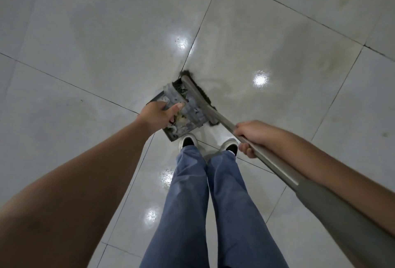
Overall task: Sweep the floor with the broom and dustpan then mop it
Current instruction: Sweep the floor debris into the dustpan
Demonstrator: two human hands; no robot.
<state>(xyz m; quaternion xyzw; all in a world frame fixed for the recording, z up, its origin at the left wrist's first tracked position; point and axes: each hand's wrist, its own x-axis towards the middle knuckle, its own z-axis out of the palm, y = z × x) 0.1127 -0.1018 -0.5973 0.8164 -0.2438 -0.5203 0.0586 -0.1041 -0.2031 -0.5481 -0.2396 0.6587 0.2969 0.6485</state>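
On the pale glossy tiled floor, just beyond the person's white-toed shoes, a dark grey plastic dustpan sits loaded with scraps of litter, its open mouth facing right toward the broom; whether its lip lies flat on the tile cannot be told. The left hand holds the dustpan's upright grey handle, fingers curled round it with the thumb laid along the top. The right hand grips the long grey metal broom handle, fingers wrapped tight around the shaft, and the dark bristled broom head lies touching the right edge of the pan, spanning a dark grout line. This looks like the gathering step of the sweep, with mopping not yet begun. To do it well, the pan's lip should be pressed flat on the tile so dust cannot slip under, and the broom drawn in short, light strokes to the left into the mouth, bristles kept low; a hard flick would likely scatter the light scraps back out, and the grout groove may hold fine dirt needing a second pass
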